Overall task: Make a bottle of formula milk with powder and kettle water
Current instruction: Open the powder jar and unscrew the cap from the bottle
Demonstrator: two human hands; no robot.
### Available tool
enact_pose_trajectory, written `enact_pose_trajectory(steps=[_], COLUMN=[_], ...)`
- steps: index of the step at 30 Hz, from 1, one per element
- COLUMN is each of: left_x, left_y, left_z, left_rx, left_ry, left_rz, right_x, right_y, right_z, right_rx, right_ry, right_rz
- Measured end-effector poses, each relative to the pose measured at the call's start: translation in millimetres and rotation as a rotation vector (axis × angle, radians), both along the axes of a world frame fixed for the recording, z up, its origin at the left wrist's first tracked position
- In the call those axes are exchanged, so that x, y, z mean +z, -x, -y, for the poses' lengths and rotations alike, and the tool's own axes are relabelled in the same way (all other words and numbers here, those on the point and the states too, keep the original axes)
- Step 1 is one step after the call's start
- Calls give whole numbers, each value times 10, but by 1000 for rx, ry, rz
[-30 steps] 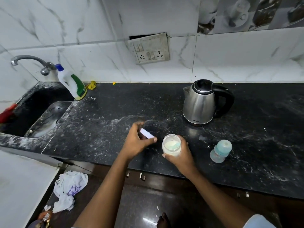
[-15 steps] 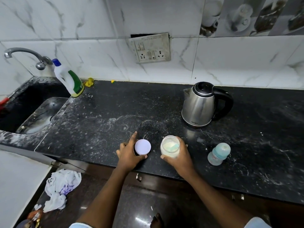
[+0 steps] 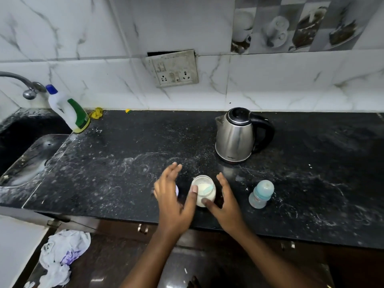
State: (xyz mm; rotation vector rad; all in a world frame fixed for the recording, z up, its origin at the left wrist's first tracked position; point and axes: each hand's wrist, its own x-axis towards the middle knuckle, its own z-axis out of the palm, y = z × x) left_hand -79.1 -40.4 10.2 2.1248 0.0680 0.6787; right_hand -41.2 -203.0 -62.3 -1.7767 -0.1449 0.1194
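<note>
Open powder jar (image 3: 203, 193) stands upright at lower centre of frame, near the front edge of the worktop (image 3: 124, 163), between both hands. White powder and a teal scoop (image 3: 208, 187) are inside.

Left hand (image 3: 172, 200) is just left of the jar, fingers straight and slightly spread, thumb touching the jar's left rim, not wrapped round it. Lid (image 3: 177, 190) is mostly hidden under the left hand; only a pale sliver shows.

Right hand (image 3: 226, 202) is just right of the jar, fingers straight and close together, thumb against the jar's front wall, no real grip.

Baby bottle (image 3: 260, 194) is upright with its teal cap on, right of the right hand and apart from it. Kettle (image 3: 236, 135) is above, centre-right, handle pointing right.

Judgement: jar is open, bottle still capped, contents can't be told. The next move likely turns on the bottle. It lies right of the jar with its long axis vertical, and the right hand is clearly nearer. The left would have to cross the jar.
</note>
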Motion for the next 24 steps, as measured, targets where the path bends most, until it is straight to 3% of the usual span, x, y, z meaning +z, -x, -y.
enact_pose_trajectory(steps=[2,4,7,11,14,17,24], left_x=[98,79,-197,-606,-727,-836,-953], left_y=[84,135,70,-215,-425,-520,-487], left_z=[319,641,1126,1540,1693,1786,1884], left_rx=[-131,-254,-331,-375,-404,-399,-347], left_ry=[25,126,345,206,279,347,399], left_rz=[146,183,-34,-310,-484,-484,-401], right_x=[277,585,882,881,876,861,781], right_y=[116,161,104,-131,-233,-280,-350], right_z=[208,507,1015,1476,1544,1472,1379], right_rx=[-98,-254,-445,-329,-105,52,149], right_ry=[-10,105,385,758,978,1118,1269], right_rz=[161,387,581,412,258,216,188])
